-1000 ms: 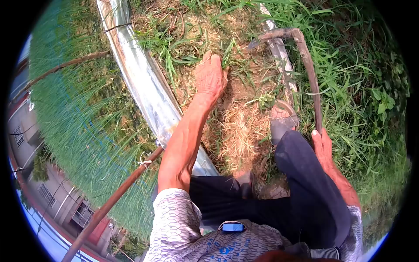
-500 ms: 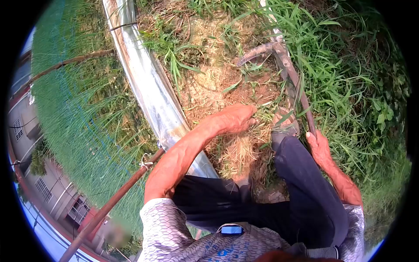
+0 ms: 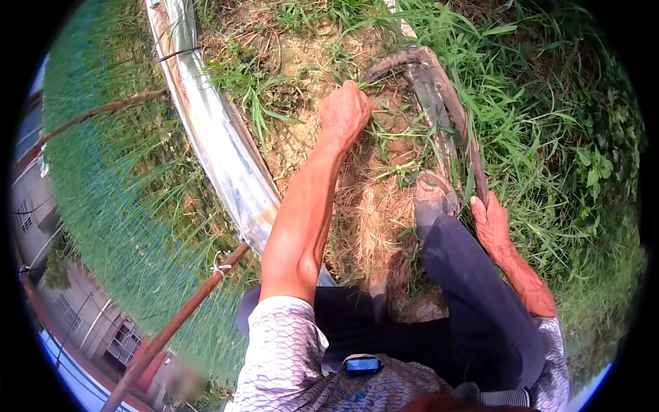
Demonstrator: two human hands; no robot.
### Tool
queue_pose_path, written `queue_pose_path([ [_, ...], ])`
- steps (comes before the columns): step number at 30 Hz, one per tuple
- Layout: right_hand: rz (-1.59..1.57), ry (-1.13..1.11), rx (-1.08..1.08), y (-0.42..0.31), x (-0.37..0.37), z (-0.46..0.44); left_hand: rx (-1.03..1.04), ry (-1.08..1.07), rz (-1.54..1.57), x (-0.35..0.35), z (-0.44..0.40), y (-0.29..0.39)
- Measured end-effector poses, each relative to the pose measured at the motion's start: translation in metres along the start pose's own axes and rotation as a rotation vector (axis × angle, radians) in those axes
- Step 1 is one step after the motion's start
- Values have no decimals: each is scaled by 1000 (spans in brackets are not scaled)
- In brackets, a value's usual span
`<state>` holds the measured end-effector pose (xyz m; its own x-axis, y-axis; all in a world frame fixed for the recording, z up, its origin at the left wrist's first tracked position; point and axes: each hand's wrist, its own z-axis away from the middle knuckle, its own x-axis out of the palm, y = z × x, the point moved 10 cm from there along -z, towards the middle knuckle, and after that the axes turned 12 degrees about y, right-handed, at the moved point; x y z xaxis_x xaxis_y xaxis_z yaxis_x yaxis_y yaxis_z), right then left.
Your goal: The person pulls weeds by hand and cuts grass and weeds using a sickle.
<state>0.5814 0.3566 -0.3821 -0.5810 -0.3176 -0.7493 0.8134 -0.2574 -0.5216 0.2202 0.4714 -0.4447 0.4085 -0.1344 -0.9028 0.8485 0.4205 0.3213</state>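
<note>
My left hand (image 3: 345,112) is stretched forward over the bare soil, fingers curled closed. Its fingertips are turned away from me, so whatever they may hold is hidden. Just beyond it lies the curved, dark blade of a sickle (image 3: 461,117), its tip close to my knuckles. My right hand (image 3: 491,218) grips the lower end of the sickle's wooden handle, beside my bent knee. Loose green weeds (image 3: 408,134) lie on the soil between the hand and my shoe (image 3: 434,189). Dry straw-like grass (image 3: 371,213) covers the ground nearer to me.
A strip of clear plastic sheeting (image 3: 216,144) runs along the left of the soil. Beyond it stand tall thin green plants (image 3: 117,185) behind netting. A wooden pole (image 3: 182,312) slants at lower left. Thick grass (image 3: 522,123) grows on the right.
My left hand has moved forward, away from me and a little left, and its fingers are now closed. My right hand and the sickle have shifted only slightly.
</note>
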Motion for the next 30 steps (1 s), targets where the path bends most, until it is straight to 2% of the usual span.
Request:
queue_pose_path([
  [1,11,-55,75,9,3,6,13,-44,-6,4,0,1],
  [3,-30,-41,80,3,-4,4,34,-82,-17,7,-4,1],
  [5,-94,95,-74,-25,-15,-9,56,12,11,0,-3,-6],
  [7,-95,94,-62,-39,-14,-23,65,3,24,-6,-3,-9],
  [9,37,53,-34,-33,-5,-29,19,-30,44,-13,-4,-13],
  [11,58,107,-116,-12,-6,-16,-11,-72,2,-17,-4,-19],
  [14,72,46,6,17,-16,9,-38,-25,-14,-18,-1,-27],
  [17,-47,135,26,-1,-32,0,-94,0,43,-18,-3,-23],
  [18,-74,100,140,-1,-29,-8,-92,30,46,-16,-4,-22],
  [21,-134,100,54,-29,-12,-30,-94,28,11,-17,-5,-9],
  [22,-56,32,93,-28,-4,-24,-58,103,43,-22,-6,-5],
  [23,-95,17,8,-3,16,-15,-47,104,51,-22,-10,-4],
  [25,-125,15,77,-10,13,-8,-111,14,34,-21,-7,-10],
  [27,-128,-16,121,-17,8,4,-2,96,29,-30,-7,1],
  [30,-155,-43,163,-17,4,10,-22,83,14,-29,-15,2],
])
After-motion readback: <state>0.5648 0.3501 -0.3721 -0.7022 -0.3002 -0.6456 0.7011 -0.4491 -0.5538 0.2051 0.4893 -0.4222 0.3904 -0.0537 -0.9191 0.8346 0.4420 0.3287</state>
